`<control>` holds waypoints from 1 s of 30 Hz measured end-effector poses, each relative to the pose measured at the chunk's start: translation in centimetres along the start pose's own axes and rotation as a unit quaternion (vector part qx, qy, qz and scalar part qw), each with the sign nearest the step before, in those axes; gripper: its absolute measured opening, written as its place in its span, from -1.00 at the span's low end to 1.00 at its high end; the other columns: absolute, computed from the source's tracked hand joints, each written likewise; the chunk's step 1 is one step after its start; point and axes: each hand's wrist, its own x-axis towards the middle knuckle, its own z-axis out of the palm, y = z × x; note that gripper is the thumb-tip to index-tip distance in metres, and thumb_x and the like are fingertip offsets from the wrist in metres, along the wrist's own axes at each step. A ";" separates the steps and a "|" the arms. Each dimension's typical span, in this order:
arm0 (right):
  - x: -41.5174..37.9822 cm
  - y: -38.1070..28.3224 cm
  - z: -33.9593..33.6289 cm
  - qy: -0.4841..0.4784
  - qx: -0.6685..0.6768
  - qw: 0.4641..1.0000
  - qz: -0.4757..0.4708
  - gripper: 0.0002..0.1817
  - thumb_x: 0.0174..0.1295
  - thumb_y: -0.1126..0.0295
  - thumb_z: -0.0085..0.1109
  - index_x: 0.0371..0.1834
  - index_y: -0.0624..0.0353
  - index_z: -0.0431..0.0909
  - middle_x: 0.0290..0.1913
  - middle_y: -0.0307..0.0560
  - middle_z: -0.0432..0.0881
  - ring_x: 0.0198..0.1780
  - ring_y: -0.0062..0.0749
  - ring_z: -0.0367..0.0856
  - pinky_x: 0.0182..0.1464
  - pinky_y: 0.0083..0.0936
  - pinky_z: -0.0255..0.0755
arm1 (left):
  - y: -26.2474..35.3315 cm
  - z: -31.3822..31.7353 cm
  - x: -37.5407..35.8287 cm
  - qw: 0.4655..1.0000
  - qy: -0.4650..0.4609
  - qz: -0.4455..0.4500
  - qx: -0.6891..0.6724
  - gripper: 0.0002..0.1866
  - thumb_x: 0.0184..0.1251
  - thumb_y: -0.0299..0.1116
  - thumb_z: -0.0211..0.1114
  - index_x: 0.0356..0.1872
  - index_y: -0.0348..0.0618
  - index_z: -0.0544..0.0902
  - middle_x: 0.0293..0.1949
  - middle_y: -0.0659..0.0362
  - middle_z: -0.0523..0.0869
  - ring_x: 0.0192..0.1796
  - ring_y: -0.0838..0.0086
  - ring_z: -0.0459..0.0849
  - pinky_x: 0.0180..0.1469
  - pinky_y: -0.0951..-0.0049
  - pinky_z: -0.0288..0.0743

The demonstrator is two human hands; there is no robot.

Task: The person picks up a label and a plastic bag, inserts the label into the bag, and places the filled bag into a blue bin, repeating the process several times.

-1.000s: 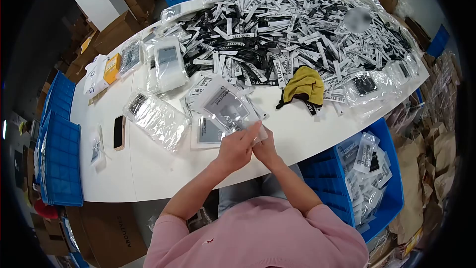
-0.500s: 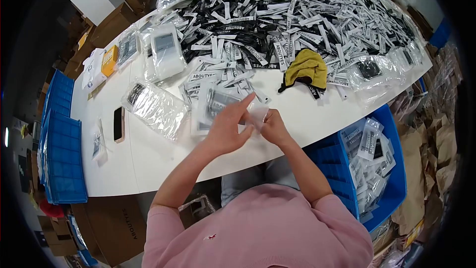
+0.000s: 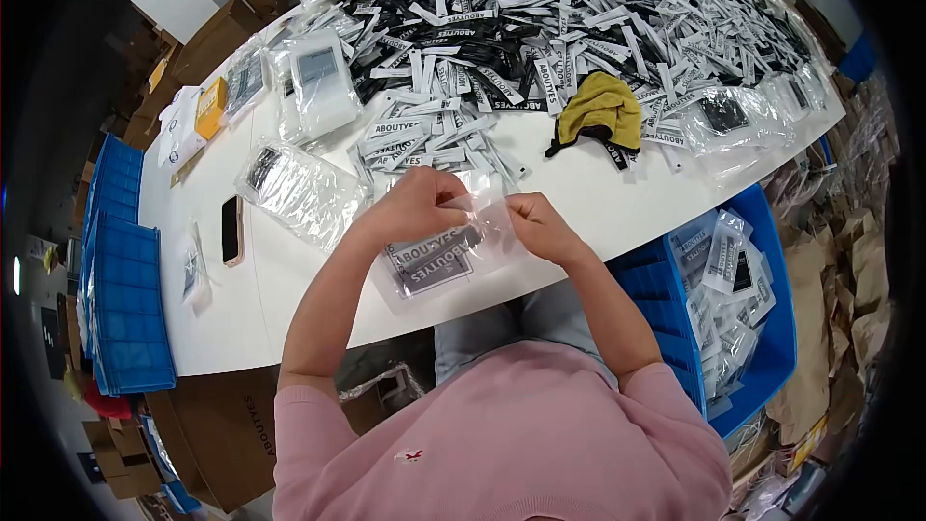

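Between my hands a clear plastic bag point(image 3: 494, 222) is stretched over the table, its printed "ABOUTYES" panel point(image 3: 434, 265) lying near the table's front edge. The fingers of my left hand point(image 3: 417, 206) are curled over the bag's upper edge. At the bag's right corner, my right hand point(image 3: 545, 226) pinches the film between thumb and fingers. Just beyond my hands lies a small heap of white printed strips point(image 3: 429, 140) marked "ABOUTYES". A shiny clear packet point(image 3: 309, 203) rests left of my left hand.
A large pile of black and white strips point(image 3: 579, 10) covers the table's far side. A yellow cloth point(image 3: 600, 114) lies before it. To the right, a blue bin point(image 3: 772, 367) holds filled bags. A phone point(image 3: 231, 230) and a yellow box point(image 3: 211, 110) are on the left.
My left hand has moved up and left, its spread fingers now curled onto the plastic bag. The bag's printed panel now shows below my hands; my right hand has shifted slightly right.
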 end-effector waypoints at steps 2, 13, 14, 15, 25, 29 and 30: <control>-0.6 -1.0 -0.2 0.006 0.033 0.999 0.012 -0.82 0.19 0.37 0.13 -0.32 0.26 0.61 -0.49 -0.31 0.58 -0.48 -0.70 0.45 -0.43 -0.67 0.34 | -0.9 0.3 -0.1 1.000 0.017 -0.015 -0.016 -0.86 -0.06 -0.44 0.29 -0.48 -0.32 0.63 -0.65 0.16 0.55 -0.57 0.61 0.43 -0.48 0.52 0.34; -1.2 -1.5 1.3 0.069 -0.217 0.973 -0.046 -0.74 0.11 0.27 0.22 -0.42 0.30 0.55 -0.55 -0.06 0.55 -0.52 -0.56 0.41 -0.44 -0.52 0.32 | -1.9 3.8 -0.4 0.992 0.088 0.046 -0.075 -0.81 0.20 -0.43 0.26 -0.53 -0.35 0.60 -0.67 0.31 0.47 -0.54 0.74 0.36 -0.53 0.63 0.24; -1.4 -1.8 1.1 0.074 -0.202 0.975 -0.058 -0.75 0.12 0.29 0.21 -0.43 0.32 0.53 -0.56 -0.05 0.52 -0.53 -0.53 0.39 -0.45 -0.50 0.31 | -2.3 3.9 -0.4 0.986 0.119 0.041 -0.108 -0.83 0.15 -0.43 0.27 -0.53 -0.33 0.61 -0.68 0.23 0.48 -0.59 0.68 0.39 -0.54 0.58 0.27; -1.5 -2.0 1.0 0.079 -0.186 0.977 -0.069 -0.75 0.13 0.31 0.19 -0.45 0.33 0.52 -0.57 -0.04 0.49 -0.54 -0.49 0.38 -0.45 -0.48 0.31 | -2.1 3.7 -0.4 0.978 0.149 0.036 -0.140 -0.86 0.10 -0.43 0.28 -0.53 -0.32 0.62 -0.69 0.15 0.49 -0.63 0.61 0.42 -0.55 0.52 0.30; -2.1 -1.3 -0.1 0.081 -0.394 0.892 -0.208 -0.96 0.06 0.49 0.20 -0.44 0.21 0.56 -0.50 0.02 0.53 -0.49 -0.11 0.48 -0.43 -0.37 0.35 | -0.1 4.6 0.6 0.917 0.122 0.236 0.299 -0.89 -0.03 -0.42 0.23 -0.66 -0.17 0.59 -0.59 0.14 0.56 -0.41 0.25 0.59 -0.37 0.23 0.45; -6.3 -1.7 -4.9 0.097 -0.380 0.904 -0.170 -0.92 0.10 0.46 0.18 -0.45 0.25 0.57 -0.51 -0.01 0.53 -0.50 -0.22 0.49 -0.44 -0.40 0.36 | -1.3 4.7 1.2 0.988 0.038 0.091 0.115 -0.84 0.01 -0.30 0.27 -0.58 -0.17 0.65 -0.55 0.12 0.63 -0.43 0.19 0.60 -0.39 0.24 0.45; -8.3 -1.7 -7.8 0.116 -0.367 0.915 -0.123 -0.89 0.12 0.43 0.16 -0.45 0.26 0.57 -0.49 0.00 0.53 -0.49 -0.24 0.50 -0.44 -0.40 0.37 | -2.5 4.6 1.2 0.988 0.039 0.094 0.116 -0.84 0.01 -0.30 0.27 -0.58 -0.17 0.65 -0.55 0.12 0.63 -0.43 0.19 0.60 -0.39 0.24 0.45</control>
